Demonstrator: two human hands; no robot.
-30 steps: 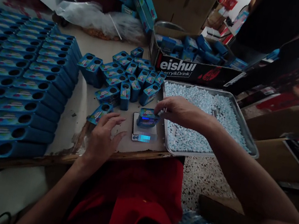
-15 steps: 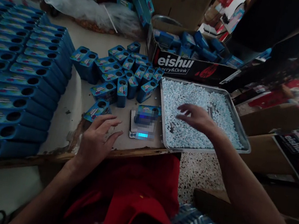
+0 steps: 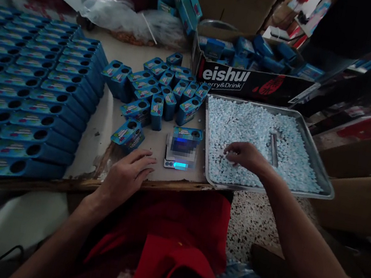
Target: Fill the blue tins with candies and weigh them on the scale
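The metal tray (image 3: 313,147) of pale blue candies (image 3: 246,121) hangs partly over the bench (image 3: 150,178) edge, its near rim past the wooden lip. Left of the tray sits a small scale (image 3: 180,159) with an open blue tin (image 3: 185,140) on it, and left of that a narrow bare strip of bench runs to the edge; everything farther left is filled by rows of blue tins (image 3: 27,97). Behind the tray stands a cardboard box (image 3: 252,84) of more tins, so the tray's own surface is the only free room on that side (a small metal scoop (image 3: 273,147) lies in the candies).

The right hand (image 3: 243,154) reaches in over the tray's near left part, fingers curled down and pinched into the candies; whether it actually grips any I cannot tell. The left hand (image 3: 126,176) lies flat and empty on the bench edge just left of the scale, fingers spread loosely.

A second ago the right hand was at the tin on the scale; since then it has swung over the tray, open at first, and now it has curled. The left hand has barely shifted.
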